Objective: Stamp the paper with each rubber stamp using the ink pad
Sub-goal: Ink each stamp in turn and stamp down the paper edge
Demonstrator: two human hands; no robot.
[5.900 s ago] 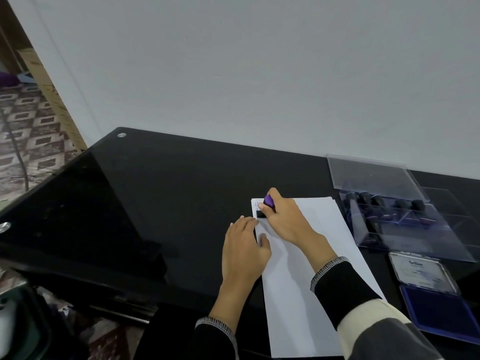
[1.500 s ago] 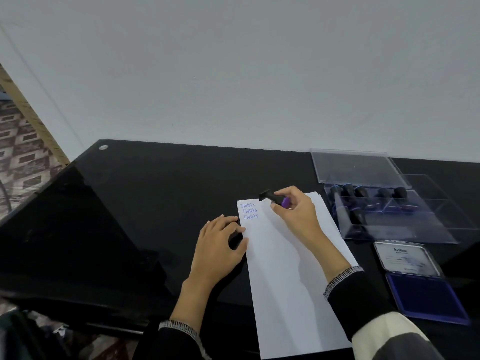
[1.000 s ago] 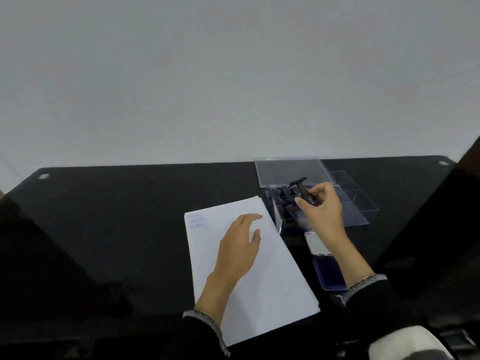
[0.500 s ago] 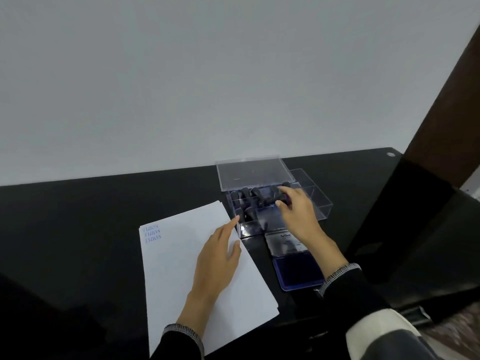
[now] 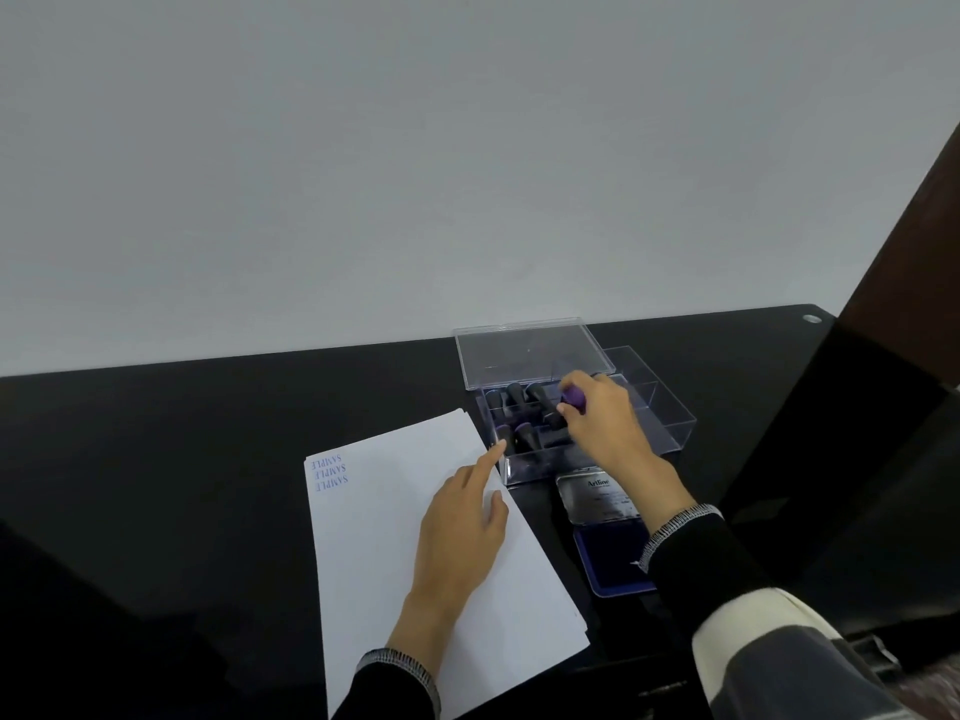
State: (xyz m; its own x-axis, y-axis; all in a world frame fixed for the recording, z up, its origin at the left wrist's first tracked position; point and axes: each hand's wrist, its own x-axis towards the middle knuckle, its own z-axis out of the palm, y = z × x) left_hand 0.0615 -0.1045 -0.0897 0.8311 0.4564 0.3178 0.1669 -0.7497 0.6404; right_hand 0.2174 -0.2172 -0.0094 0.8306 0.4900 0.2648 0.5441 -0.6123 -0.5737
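Table: we have one black glossy table (image 5: pixel 208 459) carrying everything.
Paper: one white sheet (image 5: pixel 405 563) lies slanted in front of us; our left hand (image 5: pixel 462 527) rests flat on it, fingers straight and relaxed, the forefinger reaching to the sheet's right edge beside the case.
Stamp case: one clear plastic case (image 5: pixel 670 413), lid propped open behind it, stands just right of the paper's far corner.
Ink pad: one open blue ink pad (image 5: pixel 608 563) with its lid (image 5: pixel 597 496) folded back lies just in front of the case.
Stamps: we count about six dark handles in the case; overlap and blur make the count unsure.
Right hand: our right hand (image 5: pixel 597 418) is inside the case, fingers curled round a purple-topped stamp (image 5: pixel 571 397).
Prints: three blue "SAMPLE" marks (image 5: pixel 330 472) sit at the paper's top left corner.
Progress: we judge the task early; most stamps appear unused, and each needs inking and pressing.
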